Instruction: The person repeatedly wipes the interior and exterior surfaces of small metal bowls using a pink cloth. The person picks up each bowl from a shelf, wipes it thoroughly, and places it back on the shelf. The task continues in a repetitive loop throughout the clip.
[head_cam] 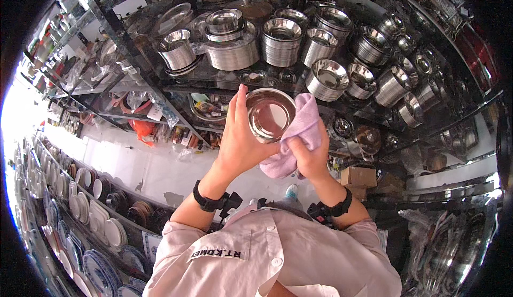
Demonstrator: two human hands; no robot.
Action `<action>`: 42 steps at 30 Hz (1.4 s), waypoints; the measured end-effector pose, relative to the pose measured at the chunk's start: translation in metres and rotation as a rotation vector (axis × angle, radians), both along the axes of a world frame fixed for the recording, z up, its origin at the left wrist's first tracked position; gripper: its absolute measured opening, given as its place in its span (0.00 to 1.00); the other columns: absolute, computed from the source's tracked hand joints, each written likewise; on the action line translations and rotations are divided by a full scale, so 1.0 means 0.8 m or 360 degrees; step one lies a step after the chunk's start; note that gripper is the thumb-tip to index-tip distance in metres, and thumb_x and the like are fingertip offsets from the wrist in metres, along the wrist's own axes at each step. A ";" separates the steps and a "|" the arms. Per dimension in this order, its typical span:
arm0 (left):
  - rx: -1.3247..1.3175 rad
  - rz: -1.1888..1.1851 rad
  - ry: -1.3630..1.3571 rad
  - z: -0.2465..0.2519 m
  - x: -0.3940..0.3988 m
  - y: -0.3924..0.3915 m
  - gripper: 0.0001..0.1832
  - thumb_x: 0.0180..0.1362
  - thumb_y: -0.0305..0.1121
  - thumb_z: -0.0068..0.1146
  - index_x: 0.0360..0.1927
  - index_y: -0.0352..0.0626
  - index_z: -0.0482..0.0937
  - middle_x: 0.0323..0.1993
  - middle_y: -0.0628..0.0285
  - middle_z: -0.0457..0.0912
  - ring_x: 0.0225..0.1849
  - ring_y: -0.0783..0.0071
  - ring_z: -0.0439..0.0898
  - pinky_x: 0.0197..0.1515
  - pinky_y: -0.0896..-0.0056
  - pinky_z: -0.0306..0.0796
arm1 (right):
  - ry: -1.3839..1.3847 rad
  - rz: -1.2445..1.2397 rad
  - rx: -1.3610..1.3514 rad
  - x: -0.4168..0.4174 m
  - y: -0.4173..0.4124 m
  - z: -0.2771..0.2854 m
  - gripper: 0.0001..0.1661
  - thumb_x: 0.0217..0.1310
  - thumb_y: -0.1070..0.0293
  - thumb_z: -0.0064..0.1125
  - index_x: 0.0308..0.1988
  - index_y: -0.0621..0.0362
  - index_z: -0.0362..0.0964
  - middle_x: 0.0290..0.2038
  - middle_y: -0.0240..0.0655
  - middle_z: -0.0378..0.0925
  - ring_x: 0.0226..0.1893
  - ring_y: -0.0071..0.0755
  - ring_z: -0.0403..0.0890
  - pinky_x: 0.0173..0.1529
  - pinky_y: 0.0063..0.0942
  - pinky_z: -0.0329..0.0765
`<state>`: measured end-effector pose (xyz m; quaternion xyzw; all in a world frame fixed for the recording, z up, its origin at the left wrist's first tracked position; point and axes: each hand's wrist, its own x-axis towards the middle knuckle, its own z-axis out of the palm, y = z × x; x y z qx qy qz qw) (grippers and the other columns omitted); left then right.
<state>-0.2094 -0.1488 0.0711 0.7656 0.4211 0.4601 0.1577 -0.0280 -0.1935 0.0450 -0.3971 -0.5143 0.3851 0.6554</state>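
Observation:
A round stainless steel bowl [271, 114] is held up in front of the shelf, its open mouth facing me. My left hand [239, 136] grips it along the left side, fingers stretched up its wall and thumb under its lower edge. In my right hand [310, 152] is a bunched lilac cloth [305, 126]. The cloth lies against the bowl's right rim, and part of it hangs below my thumb. The far side of the bowl is hidden.
Stacked steel bowls [282, 42] crowd the glass shelf [224, 83] ahead. A dark metal rack post [132, 62] rises at left. Plates [100, 267] fill the lower-left rack. A cardboard box [358, 176] sits low at right, above plastic-wrapped trays [445, 245].

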 end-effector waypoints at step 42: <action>0.0037 -0.0640 -0.0462 -0.019 0.006 -0.027 0.56 0.56 0.69 0.65 0.72 0.29 0.67 0.61 0.41 0.70 0.65 0.45 0.71 0.69 0.48 0.64 | 0.0034 0.0598 -0.0174 0.001 0.006 0.011 0.24 0.59 0.70 0.62 0.56 0.63 0.74 0.52 0.47 0.81 0.53 0.53 0.83 0.57 0.43 0.79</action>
